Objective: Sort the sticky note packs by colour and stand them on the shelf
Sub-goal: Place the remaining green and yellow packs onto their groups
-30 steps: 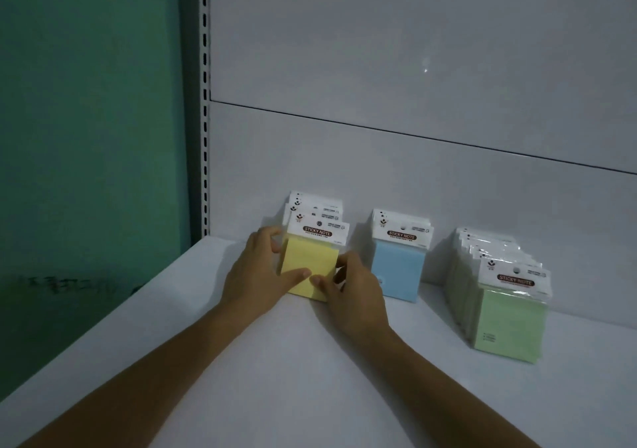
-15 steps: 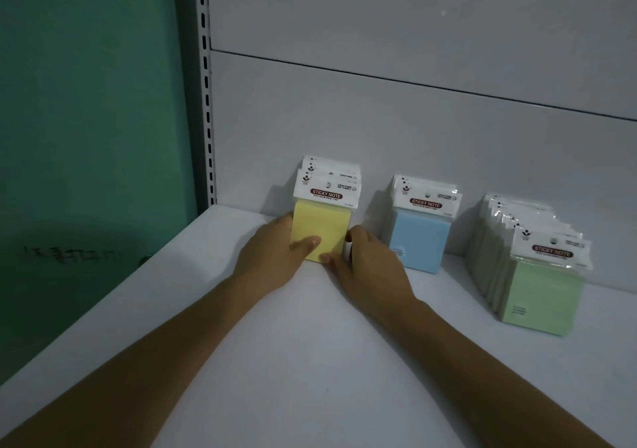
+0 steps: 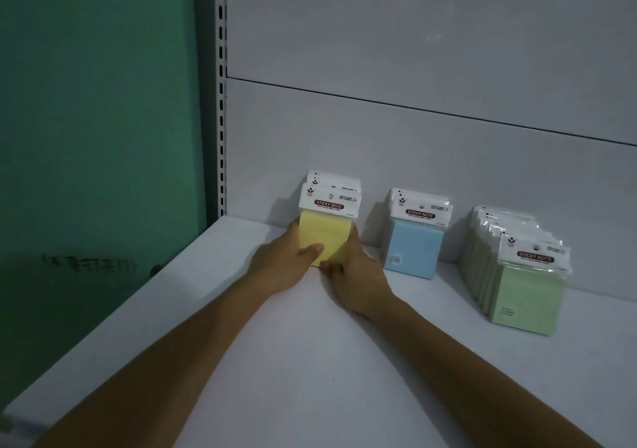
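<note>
A row of yellow sticky note packs [image 3: 327,232] stands upright near the back panel of the white shelf [image 3: 310,361]. My left hand [image 3: 282,261] holds the row's left side, its thumb lying across the front pack's lower face. On the row's right side my right hand [image 3: 355,268] grips it, thumb at the bottom front edge. Right of that, a short row of blue packs [image 3: 413,247] stands upright. Further right stands a longer row of green packs [image 3: 527,296], reaching toward the shelf front.
A slotted metal upright [image 3: 221,102] marks the shelf's left end, with a green wall [image 3: 96,137] beyond it. The grey back panel [image 3: 413,130] rises right behind the packs. The shelf's left edge runs diagonally toward the lower left.
Both hands slid the yellow packs back toward the panel and squared them between the palms. The camera view shifted a little.
</note>
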### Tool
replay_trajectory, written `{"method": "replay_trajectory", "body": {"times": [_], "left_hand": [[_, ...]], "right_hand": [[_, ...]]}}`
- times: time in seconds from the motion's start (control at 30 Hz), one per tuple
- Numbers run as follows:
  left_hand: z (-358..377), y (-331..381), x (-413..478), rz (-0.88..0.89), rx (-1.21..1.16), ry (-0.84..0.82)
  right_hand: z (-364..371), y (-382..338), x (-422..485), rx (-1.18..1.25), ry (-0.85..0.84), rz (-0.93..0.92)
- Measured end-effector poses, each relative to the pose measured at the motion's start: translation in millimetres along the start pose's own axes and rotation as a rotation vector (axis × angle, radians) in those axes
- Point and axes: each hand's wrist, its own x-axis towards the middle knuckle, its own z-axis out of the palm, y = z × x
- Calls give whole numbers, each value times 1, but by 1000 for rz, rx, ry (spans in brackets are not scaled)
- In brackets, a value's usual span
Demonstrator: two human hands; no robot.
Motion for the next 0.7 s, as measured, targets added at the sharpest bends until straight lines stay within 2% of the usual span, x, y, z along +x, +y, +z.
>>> {"method": "replay_trajectory", "body": {"times": [0.1,0.23,0.33,0.4,0.5,0.6,0.7], "left_hand": [[1,0,1,27,-60,30],[-1,3,-4,23,-181,298],[-3,10,-16,152,-161,460],[-2,22,-26,237,-186,506],[7,48,-38,370,-179,456],[24,73,-45,496,-118,292],[49,93,-35,458,-62,116]], "right_hand": [[-5,-5,-3,63,-2,-24],[-21,0,-18,221,149,25],[-39,20,-36,216,240,52],[-50,33,-46,227,247,88],[-65,51,-56,249,268,125],[-76,62,-57,325,316,168],[-80,65,-52,377,351,212]]}}
